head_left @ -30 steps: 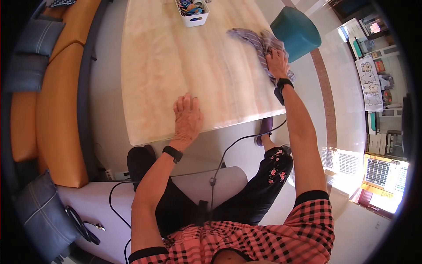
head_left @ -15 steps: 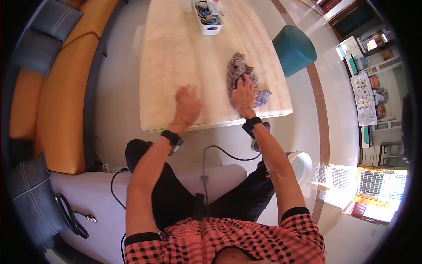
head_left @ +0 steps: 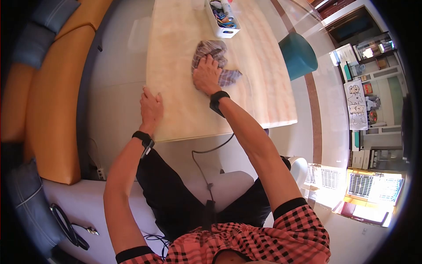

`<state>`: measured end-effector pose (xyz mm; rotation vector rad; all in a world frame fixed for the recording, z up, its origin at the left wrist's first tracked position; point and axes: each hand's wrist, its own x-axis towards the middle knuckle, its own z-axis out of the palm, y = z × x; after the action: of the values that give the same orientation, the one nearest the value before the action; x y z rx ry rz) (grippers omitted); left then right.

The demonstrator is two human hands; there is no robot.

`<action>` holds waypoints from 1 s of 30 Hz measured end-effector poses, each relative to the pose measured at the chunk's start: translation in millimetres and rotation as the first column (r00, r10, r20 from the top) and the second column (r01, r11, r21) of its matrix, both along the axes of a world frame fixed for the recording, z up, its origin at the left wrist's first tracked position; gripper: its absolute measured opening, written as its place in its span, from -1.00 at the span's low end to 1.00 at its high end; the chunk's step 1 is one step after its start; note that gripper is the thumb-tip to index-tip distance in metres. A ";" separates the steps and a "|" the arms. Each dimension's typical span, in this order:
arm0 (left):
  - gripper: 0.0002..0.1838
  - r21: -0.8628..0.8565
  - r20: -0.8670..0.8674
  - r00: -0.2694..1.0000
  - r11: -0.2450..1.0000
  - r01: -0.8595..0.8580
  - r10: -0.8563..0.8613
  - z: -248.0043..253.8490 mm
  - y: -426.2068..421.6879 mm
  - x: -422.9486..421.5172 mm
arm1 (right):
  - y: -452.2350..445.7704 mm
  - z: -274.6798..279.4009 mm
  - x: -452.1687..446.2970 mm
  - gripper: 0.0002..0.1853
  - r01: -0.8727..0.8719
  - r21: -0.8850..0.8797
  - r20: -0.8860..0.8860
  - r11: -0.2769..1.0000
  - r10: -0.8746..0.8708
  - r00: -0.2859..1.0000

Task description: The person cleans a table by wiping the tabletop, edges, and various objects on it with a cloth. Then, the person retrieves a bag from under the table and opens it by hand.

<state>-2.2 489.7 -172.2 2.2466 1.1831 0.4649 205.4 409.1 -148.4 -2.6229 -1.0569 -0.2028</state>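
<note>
A crumpled plaid cloth (head_left: 210, 47) in grey-purple and white lies on the pale marble-look table (head_left: 259, 99). My right hand (head_left: 207, 75) presses down on it from above, fingers bent into the fabric, and a loose corner of cloth sticks out to the right. At the table's left edge, near its front corner, rests my left hand (head_left: 151, 107). It holds nothing that I can see; its thumb and fingers are apart and partly bent. A dark band circles each wrist.
A white basket (head_left: 227, 33) of small items stands toward the table's far end. Beside the right edge is a teal stool (head_left: 298, 55). An orange sofa (head_left: 61, 105) runs along the left. A white bucket (head_left: 299, 171) stands right of my leg, and a cable (head_left: 200, 169) hangs between my legs.
My right hand has slid the cloth left and a little farther from me. My left hand has moved left, from the tabletop to the table's left edge. The whole view has shifted slightly.
</note>
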 end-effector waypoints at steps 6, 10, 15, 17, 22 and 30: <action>-0.34 0.009 0.010 1.000 1.000 0.028 -0.028 3.1 -3.2 -1.4 | 105.6 -0.6 0.5 -0.51 -0.142 0.024 -0.060 0.990 0.143 0.988; -0.38 -0.037 0.013 1.000 0.999 0.019 -0.018 -0.6 -2.6 -1.6 | 143.2 -7.3 -12.5 -0.48 -0.246 0.034 -0.062 0.969 0.247 0.967; -0.51 -0.043 0.238 0.971 0.999 -0.005 0.015 -5.4 2.6 -4.2 | 124.1 -4.3 -32.9 -0.43 -0.456 0.094 -0.034 0.885 0.460 0.887; -0.56 -0.044 0.332 0.943 0.999 0.000 0.015 -53.4 20.3 -10.2 | 104.2 -0.8 -54.3 -0.44 -0.533 0.108 0.023 0.839 0.534 0.845; -0.56 -0.452 0.478 0.780 0.875 -0.176 0.404 -71.3 26.1 -36.9 | 43.0 7.6 -112.8 -0.69 -0.660 0.236 0.000 0.713 0.680 0.734; -0.58 -0.377 0.434 0.804 0.893 -0.248 0.406 -31.5 43.3 -100.6 | -59.7 22.8 -154.7 -0.67 -0.725 0.294 -0.072 0.623 0.771 0.633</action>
<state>-102.8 533.0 -203.7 1.5189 1.2577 0.8835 50.7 349.4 -125.6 -1.7261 -1.8187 0.1165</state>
